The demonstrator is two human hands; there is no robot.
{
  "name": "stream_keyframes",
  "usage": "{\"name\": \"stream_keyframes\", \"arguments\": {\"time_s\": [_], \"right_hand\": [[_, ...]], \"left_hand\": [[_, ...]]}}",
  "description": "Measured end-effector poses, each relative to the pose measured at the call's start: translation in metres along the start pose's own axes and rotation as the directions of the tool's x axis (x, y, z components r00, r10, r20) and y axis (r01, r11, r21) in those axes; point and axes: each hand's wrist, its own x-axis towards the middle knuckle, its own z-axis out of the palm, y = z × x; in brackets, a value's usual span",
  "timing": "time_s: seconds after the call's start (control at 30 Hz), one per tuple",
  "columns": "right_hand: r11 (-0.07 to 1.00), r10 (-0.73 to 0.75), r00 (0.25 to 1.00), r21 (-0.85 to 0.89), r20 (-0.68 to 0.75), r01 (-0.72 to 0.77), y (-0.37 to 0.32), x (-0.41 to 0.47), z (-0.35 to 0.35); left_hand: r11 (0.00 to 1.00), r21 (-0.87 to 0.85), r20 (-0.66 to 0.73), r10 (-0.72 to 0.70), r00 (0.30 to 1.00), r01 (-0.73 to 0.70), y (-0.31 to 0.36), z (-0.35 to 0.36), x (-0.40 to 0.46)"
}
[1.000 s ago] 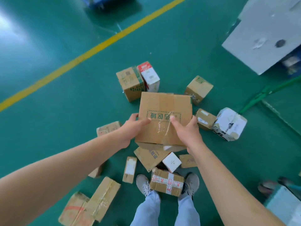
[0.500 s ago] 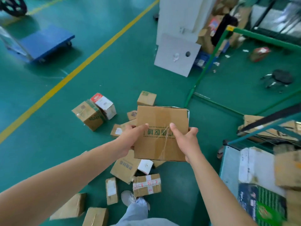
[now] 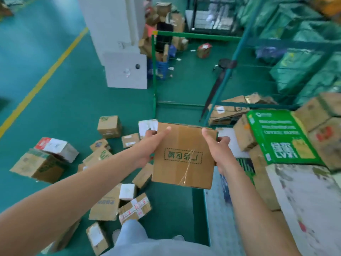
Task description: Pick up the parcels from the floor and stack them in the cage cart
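The person is holding a flat, nearly square brown cardboard parcel point(image 3: 184, 156) up in the air in front of the body, over the edge where the green floor point(image 3: 73, 100) is meeting the cage cart point(image 3: 206, 215). The left hand point(image 3: 149, 145) is gripping the parcel's left edge, thumb lying across the top face, fingers curled underneath. The right hand point(image 3: 219, 150) is gripping the right edge the same way, thumb on top. The broad face is tilting up toward the camera, and the green dashed stamp with printed characters is reading upside down from here, so its top is pointing toward the person. No clear long axis is showing; the sides are looking about equal. Clear tape is running down the face toward the near edge.

To the right, inside the cart, a green printed carton point(image 3: 284, 137) is lying on stacked brown boxes point(image 3: 321, 115). On the floor to the left, loose cardboard parcels point(image 3: 108, 126) are lying scattered, one taped small brown box with red-and-white tape point(image 3: 134, 207) sitting just ahead of the person's shoe. A yellow floor line point(image 3: 46, 78) is running diagonally beyond them.
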Motion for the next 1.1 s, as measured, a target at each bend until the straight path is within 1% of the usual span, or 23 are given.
{"name": "stream_keyframes", "arguments": {"time_s": [0.1,0.23,0.37,0.5,0.63,0.7,0.8,0.93,1.1], "right_hand": [[0.991,0.091,0.989,0.109,-0.114,-0.079,0.034,-0.011,-0.044],[0.954,0.180,0.953,0.278,-0.242,-0.110,0.069,-0.025,-0.097],[0.907,0.233,0.914,0.414,-0.333,-0.081,0.096,-0.035,-0.142],[0.878,0.292,0.884,0.470,-0.366,-0.095,0.116,-0.048,-0.173],[0.891,0.306,0.875,0.437,-0.374,-0.125,0.128,-0.056,-0.195],[0.884,0.310,0.867,0.454,-0.390,-0.112,0.131,-0.055,-0.204],[0.851,0.350,0.840,0.515,-0.415,-0.100,0.137,-0.041,-0.217],[0.812,0.392,0.810,0.578,-0.437,-0.081,0.143,-0.012,-0.233],[0.776,0.424,0.780,0.628,-0.459,-0.052,0.119,0.017,-0.246]], "left_hand": [[0.998,0.056,0.053,-0.010,0.999,0.007,0.001,0.053,0.002],[0.990,0.139,0.152,-0.059,0.987,0.038,0.008,0.113,0.003],[0.972,0.231,0.225,-0.080,0.971,0.026,0.016,0.161,0.005],[0.950,0.311,0.291,-0.107,0.951,0.012,0.017,0.199,0.009],[0.929,0.369,0.346,-0.115,0.931,-0.023,0.024,0.233,0.015],[0.915,0.399,0.380,-0.105,0.919,-0.061,0.030,0.250,0.020],[0.887,0.450,0.434,-0.116,0.893,-0.103,0.044,0.275,0.029],[0.861,0.494,0.474,-0.149,0.868,-0.121,0.067,0.300,0.049],[0.826,0.534,0.542,-0.171,0.823,-0.180,0.109,0.334,0.087]]}}
